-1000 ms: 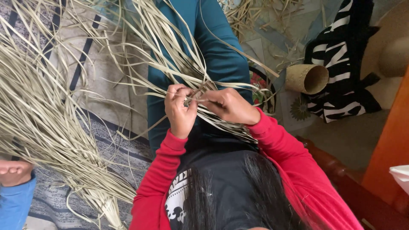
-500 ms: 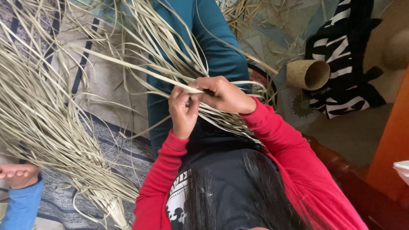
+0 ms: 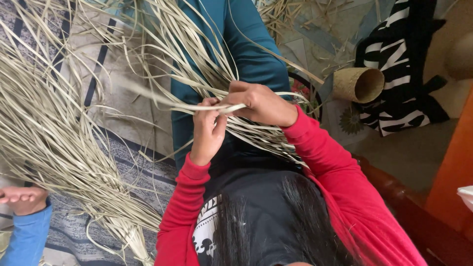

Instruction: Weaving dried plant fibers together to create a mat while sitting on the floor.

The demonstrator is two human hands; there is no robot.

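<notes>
At the far left, low down, another person's hand [image 3: 22, 198] in a blue sleeve [image 3: 27, 236] lies palm up beside a big sheaf of pale dry palm strips [image 3: 59, 143], which fans out over a striped grey mat [image 3: 143, 167] on the floor. Toward the middle, the left hand [image 3: 207, 132], in a red sleeve, is raised with its grip closed: thumb and fingers pinch a long flat strip [image 3: 162, 98] that runs out to the left from the fingertips, its far end blurred. Just right of it and touching the same strip, the right hand [image 3: 258, 104] has its grip curled shut over the strip and over a bunch of other strips that pass beneath the palm. The two hands meet above the person's lap, in front of a teal trouser leg [image 3: 246, 44]. More strips [image 3: 261, 135] spread out under the right wrist and forearm. Further right, well apart from the hands, a small woven cup [image 3: 357, 84] lies on its side on the floor, just beside a black-and-white striped cloth [image 3: 399, 74]. An orange wooden panel [image 3: 456, 167] stands at the right edge.
</notes>
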